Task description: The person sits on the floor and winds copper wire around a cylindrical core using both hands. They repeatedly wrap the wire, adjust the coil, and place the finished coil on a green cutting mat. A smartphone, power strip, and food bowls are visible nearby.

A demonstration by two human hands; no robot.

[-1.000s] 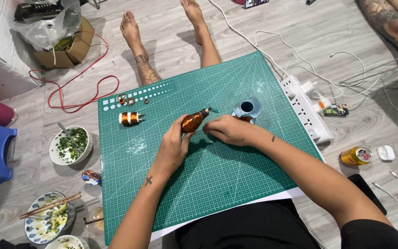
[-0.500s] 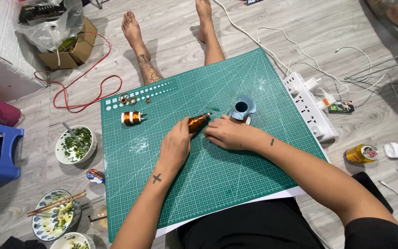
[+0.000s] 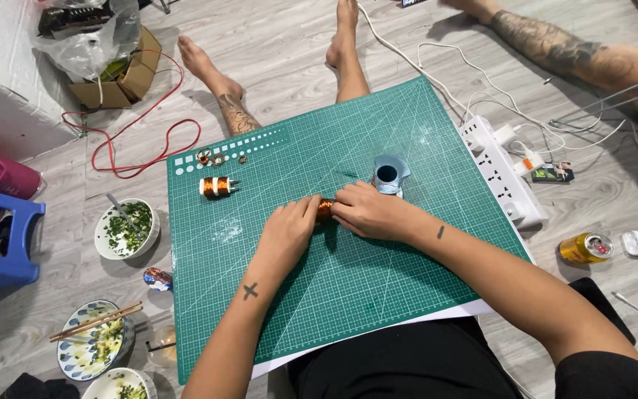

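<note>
Both hands close on a copper-wound coil, pinched between the left hand and right hand. The coil is small, cylindrical and orange-brown, mostly hidden by the fingers. It lies near the centre of the green cutting mat. Both forearms extend forward, palms down, across the mat's near half.

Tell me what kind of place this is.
Probably a room at home used as a makeshift workshop: the person sits on a wood-look floor at a green cutting mat, both hands pressing a copper coil, with a power strip and bowls of food alongside.
</note>
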